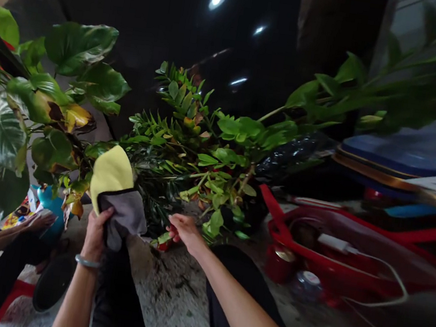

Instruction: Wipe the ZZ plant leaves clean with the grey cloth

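Note:
My left hand [95, 233], with a pale bangle at the wrist, grips a folded cloth [114, 173], yellow on one side and grey on the other. Its upper end stands near the drooping leaves of a broad-leaved plant [2, 127]. Further right, my right hand [186, 230] is closed, thumb and fingers pinched together in front of a bushy green plant [218, 158]. A small green leaf [163, 238] shows just below those fingers, beside a small red object. Whatever the pinch holds is too small to tell.
On the right sits a red plastic basket [338, 234] with a white charger and cable, beside a clear jar [307, 285]. Blue lids [410, 150] lie behind it. At left, another person's hand [40, 220] rests near a turquoise object. A dark bowl [54, 282] and debris lie on the floor.

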Tool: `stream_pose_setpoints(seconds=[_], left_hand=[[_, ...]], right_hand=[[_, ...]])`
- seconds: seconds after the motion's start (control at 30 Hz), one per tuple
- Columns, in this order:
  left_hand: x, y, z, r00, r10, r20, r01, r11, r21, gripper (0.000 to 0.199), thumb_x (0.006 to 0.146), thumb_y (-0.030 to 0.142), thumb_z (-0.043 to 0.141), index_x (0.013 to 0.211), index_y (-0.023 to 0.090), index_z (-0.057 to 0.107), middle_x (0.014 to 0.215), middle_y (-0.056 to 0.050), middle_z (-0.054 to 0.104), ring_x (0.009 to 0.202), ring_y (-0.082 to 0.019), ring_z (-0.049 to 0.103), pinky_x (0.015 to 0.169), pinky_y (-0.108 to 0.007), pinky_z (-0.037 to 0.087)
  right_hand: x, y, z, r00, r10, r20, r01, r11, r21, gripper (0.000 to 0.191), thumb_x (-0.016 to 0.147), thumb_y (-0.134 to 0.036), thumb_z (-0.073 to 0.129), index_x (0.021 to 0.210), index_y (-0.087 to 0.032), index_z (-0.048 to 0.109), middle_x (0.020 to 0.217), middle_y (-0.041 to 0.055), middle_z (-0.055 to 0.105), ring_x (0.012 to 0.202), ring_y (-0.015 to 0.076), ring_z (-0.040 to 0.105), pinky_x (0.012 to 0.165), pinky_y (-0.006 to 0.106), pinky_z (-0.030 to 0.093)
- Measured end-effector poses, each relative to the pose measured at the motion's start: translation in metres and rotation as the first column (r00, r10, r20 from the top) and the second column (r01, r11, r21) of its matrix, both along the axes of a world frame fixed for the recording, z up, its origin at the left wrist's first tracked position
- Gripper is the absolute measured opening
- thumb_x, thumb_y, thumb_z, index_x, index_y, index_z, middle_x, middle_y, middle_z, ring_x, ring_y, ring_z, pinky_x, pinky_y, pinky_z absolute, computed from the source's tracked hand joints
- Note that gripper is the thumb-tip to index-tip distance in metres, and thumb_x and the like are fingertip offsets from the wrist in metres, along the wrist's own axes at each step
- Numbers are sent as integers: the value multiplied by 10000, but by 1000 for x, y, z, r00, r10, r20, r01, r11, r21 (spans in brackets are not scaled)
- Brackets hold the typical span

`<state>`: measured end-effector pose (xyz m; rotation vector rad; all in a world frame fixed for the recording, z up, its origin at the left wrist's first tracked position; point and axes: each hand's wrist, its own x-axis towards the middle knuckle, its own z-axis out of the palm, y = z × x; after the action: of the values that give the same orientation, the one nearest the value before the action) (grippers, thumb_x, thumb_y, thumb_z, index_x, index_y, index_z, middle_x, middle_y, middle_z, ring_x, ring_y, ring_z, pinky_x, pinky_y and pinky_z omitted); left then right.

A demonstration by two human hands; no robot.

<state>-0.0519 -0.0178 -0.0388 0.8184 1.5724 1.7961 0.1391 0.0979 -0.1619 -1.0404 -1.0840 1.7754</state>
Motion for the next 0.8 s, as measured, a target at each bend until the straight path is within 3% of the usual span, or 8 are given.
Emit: stream_pose_setpoints(seconds=[0.17,0.23,0.37,0.43,0.53,0.63,0.7,0.8], left_hand=[[4,-1,-15,945,-300,-132,270,941,-201,582,437,171,874,1007,143,761,859,-40,773,810,-251,690,750,-320,540],[5,0,2,936,-335,-108,323,940,-112,559,452,192,874,998,160,761,896,-42,778,833,-256,695,765,-325,544],[11,31,54,971,-212,-114,228,961,156,465,570,297,845,1010,194,736,939,-37,773,881,-247,694,795,-325,544],[17,53,63,980,-161,-114,179,969,168,439,611,319,831,1017,194,723,926,-35,769,848,-228,682,788,-328,538],[29,71,46,963,-214,-163,210,977,-43,431,535,263,854,938,173,732,818,-23,757,738,-210,653,720,-323,520],[37,60,26,892,-442,-93,405,874,-268,450,487,231,857,916,145,754,798,-40,762,724,-224,666,706,-321,514],[38,47,29,850,-527,15,512,820,-257,498,504,245,852,980,134,761,844,-58,774,751,-240,689,731,-330,528],[37,40,51,877,-472,93,479,874,-81,542,539,278,845,1054,138,749,900,-69,783,806,-267,714,777,-354,551]], right_hand=[[1,1,-2,1000,-4,1,4,1000,-5,251,789,-299,636,575,-188,566,496,-16,621,397,97,510,351,172,337],[1,1,-3,1000,1,4,-1,1000,-4,258,781,-306,648,570,-186,563,504,-11,628,395,91,512,351,167,337],[-1,0,-1,1000,1,3,-1,1000,-6,251,779,-331,659,598,-185,566,540,6,654,409,88,533,362,159,364],[-3,-1,0,1000,-5,-1,5,1000,-9,249,786,-327,645,601,-186,557,545,10,659,409,87,537,361,155,363],[-4,-2,1,1000,-14,-10,13,1000,-20,245,783,-313,632,591,-188,544,545,12,660,394,84,530,349,154,351],[0,-1,-1,1000,-22,-15,21,999,-33,237,762,-301,646,580,-192,541,486,-10,611,367,91,508,331,163,329],[4,-1,-2,999,-30,-22,29,999,-37,217,764,-308,650,604,-194,558,468,-26,591,374,97,513,337,164,337],[7,-1,-3,999,-31,-28,30,999,-43,218,792,-337,642,643,-193,574,528,-12,648,404,95,537,357,161,368]])
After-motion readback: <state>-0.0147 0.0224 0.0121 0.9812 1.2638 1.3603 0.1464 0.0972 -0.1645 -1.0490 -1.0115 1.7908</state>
